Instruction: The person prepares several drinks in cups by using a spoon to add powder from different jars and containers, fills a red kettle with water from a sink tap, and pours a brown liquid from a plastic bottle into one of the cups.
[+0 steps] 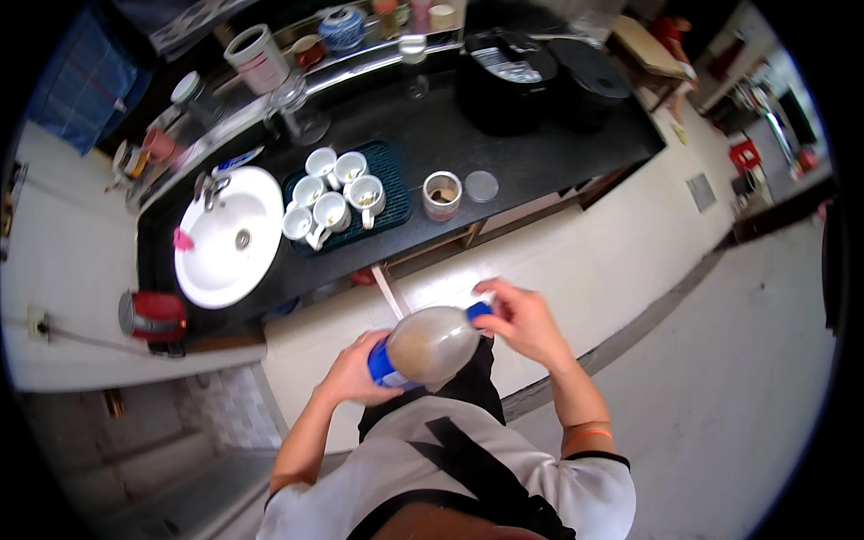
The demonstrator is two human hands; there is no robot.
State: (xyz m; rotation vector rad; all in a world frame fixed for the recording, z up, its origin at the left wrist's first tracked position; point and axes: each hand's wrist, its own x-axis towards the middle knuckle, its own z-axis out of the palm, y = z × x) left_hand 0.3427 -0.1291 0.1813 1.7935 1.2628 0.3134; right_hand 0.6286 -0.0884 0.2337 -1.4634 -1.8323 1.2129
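Note:
A large clear plastic bottle (434, 346) with a blue label and some brownish stuff inside is held tilted in front of my body. My left hand (355, 371) wraps round its base end at the label. At the other end, the fingers of my right hand (525, 322) close on the blue cap (479, 311). Beyond, on the black counter, stands a tub of brown powder (442, 195), uncovered, with a clear round lid (482, 186) lying beside it. Several white mugs (331, 212) with bits of something in them crowd a dark green tray (393, 214).
A white oval sink (211, 270) is set into the counter (558, 162) at the left, near a red kettle (153, 315). Black appliances (508, 81) stand at the far right end. Glass jugs (301, 117) stand at the back. Another person (670, 36) is in the distance at the right.

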